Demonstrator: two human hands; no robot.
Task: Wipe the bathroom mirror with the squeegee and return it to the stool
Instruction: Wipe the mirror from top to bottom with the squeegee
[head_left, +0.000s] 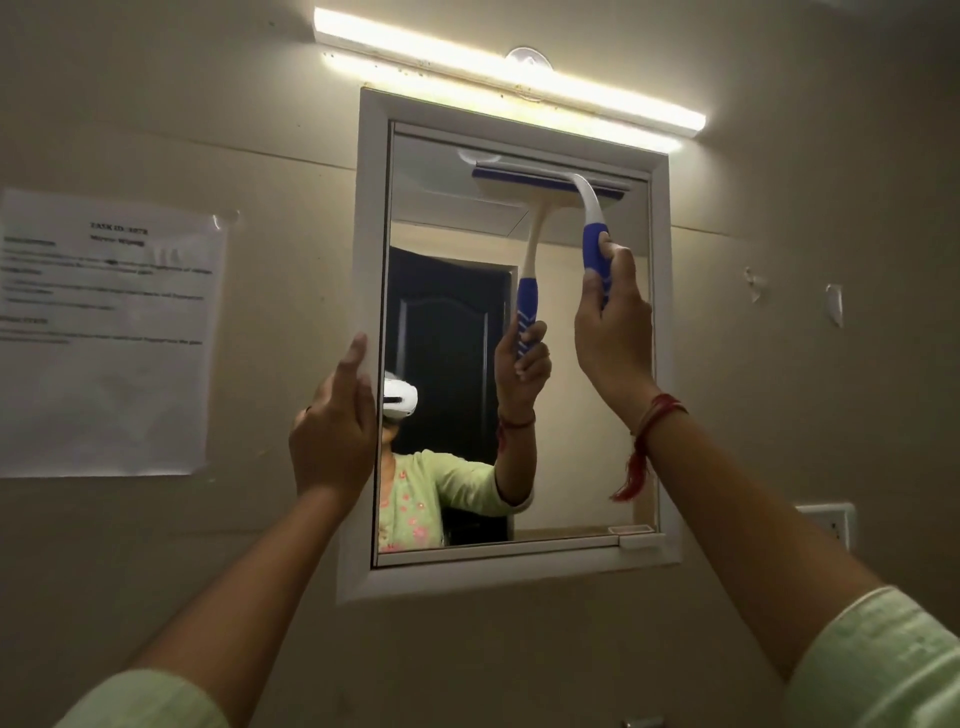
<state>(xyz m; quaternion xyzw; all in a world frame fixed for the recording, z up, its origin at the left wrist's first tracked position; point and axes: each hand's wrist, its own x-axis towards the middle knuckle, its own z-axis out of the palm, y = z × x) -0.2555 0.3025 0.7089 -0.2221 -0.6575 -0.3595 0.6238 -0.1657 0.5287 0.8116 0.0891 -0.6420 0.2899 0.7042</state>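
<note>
The white-framed mirror (662, 364) hangs on the beige wall straight ahead. A squeegee (589, 208) with a white neck and blue grip has its blue blade pressed flat against the glass near the mirror's top edge. My right hand (613, 322) is shut around the blue grip, arm raised. My left hand (332, 431) rests with fingers against the left side of the mirror frame and holds nothing. The glass reflects my arm, the squeegee and a dark door. The stool is out of view.
A lit tube light (509, 67) runs above the mirror. A printed paper sheet (109, 332) is taped to the wall at left. A white switch plate (831, 522) sits right of the mirror, and small hooks (834, 304) are on the right wall.
</note>
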